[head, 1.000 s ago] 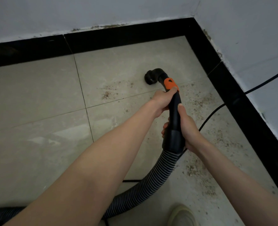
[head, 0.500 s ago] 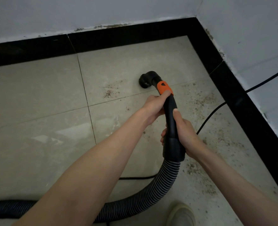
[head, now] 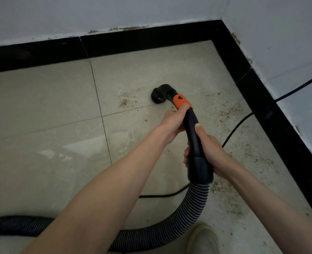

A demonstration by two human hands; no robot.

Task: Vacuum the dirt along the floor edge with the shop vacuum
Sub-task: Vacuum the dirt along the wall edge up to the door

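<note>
Nozzle (head: 159, 96) on floor (head: 41, 110), dirt patch (head: 125, 99) just left; cord (head: 243, 123) right near baseboard (head: 272, 114).

Both hands (head: 191, 136) round vacuum wand (head: 192, 125)

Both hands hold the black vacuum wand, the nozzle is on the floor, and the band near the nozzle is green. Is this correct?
Not quite: the band is orange, not green, as the head view shows. The rest stands: the left hand and right hand both hold the black wand, and the nozzle is down at the floor.
</note>
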